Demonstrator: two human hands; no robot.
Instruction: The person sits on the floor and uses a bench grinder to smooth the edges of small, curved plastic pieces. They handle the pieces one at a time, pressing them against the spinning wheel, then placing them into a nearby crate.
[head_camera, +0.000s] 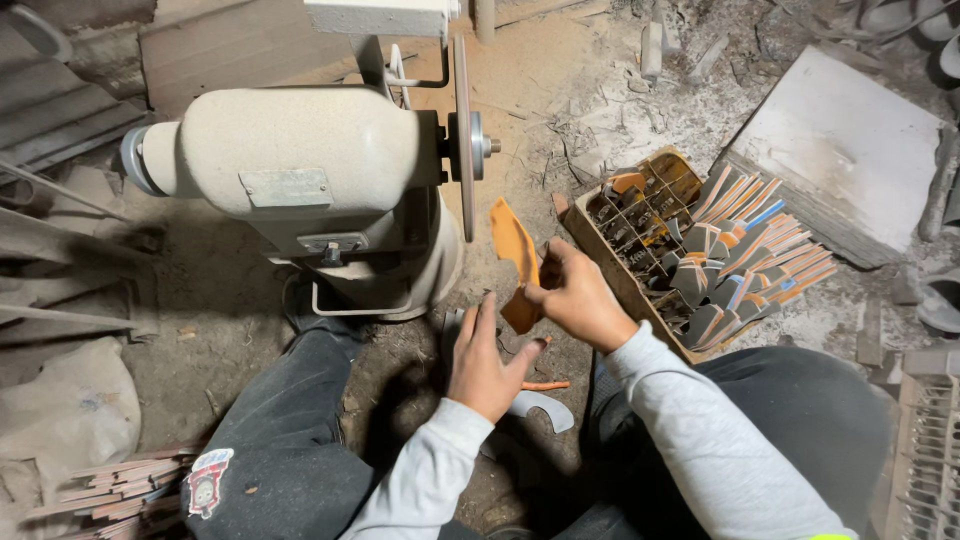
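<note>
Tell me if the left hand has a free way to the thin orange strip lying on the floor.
Probably yes: the left hand is open, holds nothing, and the thin orange strip lies right beside it, uncovered.

We hold our right hand (578, 296) raised with its fingers curled and pinched shut, grey sleeve running back to the lower right. Our left hand (484, 360) sits lower, palm turned inward, fingers straight, thumb spread apart, gripping nothing.
</note>
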